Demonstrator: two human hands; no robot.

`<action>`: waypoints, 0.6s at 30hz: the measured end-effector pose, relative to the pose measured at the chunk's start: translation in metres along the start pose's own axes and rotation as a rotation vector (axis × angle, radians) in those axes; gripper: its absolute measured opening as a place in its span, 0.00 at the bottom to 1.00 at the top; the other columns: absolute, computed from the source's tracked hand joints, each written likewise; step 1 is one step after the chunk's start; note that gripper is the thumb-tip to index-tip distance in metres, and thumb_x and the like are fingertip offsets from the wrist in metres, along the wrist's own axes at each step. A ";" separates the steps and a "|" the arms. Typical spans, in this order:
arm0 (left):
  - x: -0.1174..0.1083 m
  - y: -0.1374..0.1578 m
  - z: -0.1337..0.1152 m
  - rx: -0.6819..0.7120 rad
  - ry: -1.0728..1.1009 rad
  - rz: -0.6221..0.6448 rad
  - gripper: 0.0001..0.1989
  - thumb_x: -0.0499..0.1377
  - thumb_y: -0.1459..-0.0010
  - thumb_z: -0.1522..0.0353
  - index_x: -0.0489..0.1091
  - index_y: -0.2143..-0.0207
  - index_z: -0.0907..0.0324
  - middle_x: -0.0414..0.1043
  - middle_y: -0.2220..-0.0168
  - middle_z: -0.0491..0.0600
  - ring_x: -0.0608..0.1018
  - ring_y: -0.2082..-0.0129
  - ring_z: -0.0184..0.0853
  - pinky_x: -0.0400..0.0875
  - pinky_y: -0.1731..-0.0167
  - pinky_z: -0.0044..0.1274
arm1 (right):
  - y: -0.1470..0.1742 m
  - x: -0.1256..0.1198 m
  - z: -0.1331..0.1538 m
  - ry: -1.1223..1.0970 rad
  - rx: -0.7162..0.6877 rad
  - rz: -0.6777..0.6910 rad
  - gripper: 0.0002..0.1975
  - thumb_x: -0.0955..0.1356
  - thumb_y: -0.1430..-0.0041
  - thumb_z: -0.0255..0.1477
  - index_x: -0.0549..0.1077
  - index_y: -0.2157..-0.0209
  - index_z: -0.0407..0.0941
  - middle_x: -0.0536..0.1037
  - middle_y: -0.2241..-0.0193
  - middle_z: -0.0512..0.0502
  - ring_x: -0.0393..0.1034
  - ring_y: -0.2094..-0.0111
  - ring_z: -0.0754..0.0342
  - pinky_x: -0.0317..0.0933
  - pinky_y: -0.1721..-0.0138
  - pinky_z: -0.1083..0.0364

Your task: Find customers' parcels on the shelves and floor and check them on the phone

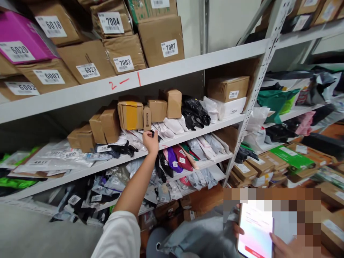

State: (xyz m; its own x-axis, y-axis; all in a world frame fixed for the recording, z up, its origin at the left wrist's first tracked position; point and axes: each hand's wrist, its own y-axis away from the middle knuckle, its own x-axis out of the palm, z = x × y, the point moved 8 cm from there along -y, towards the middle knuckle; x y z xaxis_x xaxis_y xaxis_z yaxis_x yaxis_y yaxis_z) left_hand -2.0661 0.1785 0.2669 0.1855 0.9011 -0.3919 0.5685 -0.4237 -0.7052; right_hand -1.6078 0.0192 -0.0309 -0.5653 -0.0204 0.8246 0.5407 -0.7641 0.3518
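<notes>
My left hand, reaching up from a white sleeve, is at the front edge of the middle shelf. Its fingers are closed, pinching the end of a small black plastic mailer that sticks out among white mailers. Just behind the fingers stands a narrow brown box, with a larger taped carton to its left. Black crumpled bags lie left of my hand. My right hand is out of view.
Numbered cartons fill the shelf above, whose white beam is marked 2-1. Lower shelves hold many bagged parcels. At lower right, another person's hands hold a lit phone. A perforated shelf post stands to the right.
</notes>
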 end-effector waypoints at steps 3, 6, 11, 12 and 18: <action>0.003 0.019 -0.032 0.188 -0.005 0.085 0.17 0.55 0.40 0.66 0.69 0.49 0.59 0.71 0.48 0.56 0.70 0.47 0.41 0.62 0.44 0.32 | -0.007 0.034 -0.002 -0.042 0.061 0.059 0.35 0.79 0.70 0.39 0.76 0.54 0.46 0.80 0.68 0.36 0.75 0.66 0.39 0.69 0.63 0.44; 0.015 0.031 -0.047 0.214 0.011 0.162 0.23 0.53 0.42 0.73 0.67 0.44 0.63 0.67 0.44 0.63 0.65 0.41 0.50 0.57 0.41 0.42 | -0.011 0.062 -0.001 0.006 0.085 0.149 0.43 0.79 0.68 0.40 0.72 0.47 0.44 0.80 0.68 0.37 0.74 0.67 0.42 0.69 0.64 0.48; 0.038 0.041 -0.034 0.068 0.179 0.106 0.21 0.50 0.38 0.72 0.63 0.43 0.67 0.70 0.47 0.65 0.72 0.44 0.45 0.65 0.43 0.36 | -0.015 0.088 -0.004 0.086 0.115 0.287 0.45 0.77 0.62 0.41 0.67 0.42 0.42 0.79 0.67 0.38 0.75 0.64 0.43 0.69 0.61 0.49; 0.042 0.043 -0.029 0.054 0.211 0.098 0.22 0.49 0.37 0.72 0.61 0.41 0.66 0.71 0.47 0.63 0.73 0.46 0.41 0.67 0.45 0.33 | -0.016 0.092 -0.005 0.087 0.116 0.321 0.45 0.77 0.61 0.41 0.67 0.41 0.42 0.80 0.66 0.38 0.75 0.63 0.43 0.69 0.60 0.49; 0.047 0.056 -0.022 0.034 0.211 0.079 0.20 0.53 0.40 0.75 0.67 0.45 0.64 0.68 0.46 0.61 0.72 0.44 0.38 0.66 0.43 0.27 | -0.023 0.107 -0.017 0.073 0.103 0.418 0.43 0.75 0.56 0.41 0.65 0.39 0.43 0.80 0.64 0.37 0.76 0.62 0.44 0.68 0.59 0.51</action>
State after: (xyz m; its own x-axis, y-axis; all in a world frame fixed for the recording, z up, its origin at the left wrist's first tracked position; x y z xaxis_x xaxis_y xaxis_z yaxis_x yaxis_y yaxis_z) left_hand -2.0084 0.1988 0.2221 0.3938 0.8629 -0.3168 0.5190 -0.4932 -0.6982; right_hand -1.6911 0.0237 0.0417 -0.3256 -0.3627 0.8732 0.7896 -0.6123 0.0401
